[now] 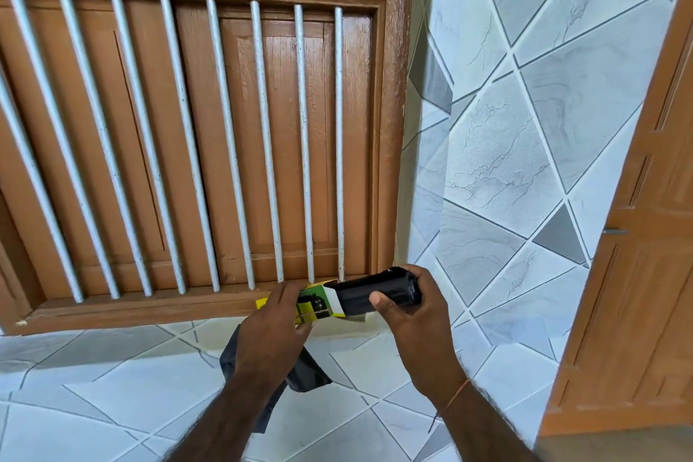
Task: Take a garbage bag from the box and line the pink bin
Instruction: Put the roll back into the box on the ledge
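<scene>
A yellow and green garbage bag box (313, 306) lies sideways in front of me, gripped by my left hand (273, 330). A black roll of garbage bags (375, 293) sticks halfway out of the box's open right end, and my right hand (408, 308) is closed around it. A loose black garbage bag (305, 371) hangs down under my left hand and forearm, partly hidden. The pink bin is not in view.
A brown wooden window frame (210, 311) with grey metal bars fills the wall ahead. Grey patterned tiles (498, 169) cover the wall to the right and the surface below. A brown wooden door (630, 311) stands at the right edge.
</scene>
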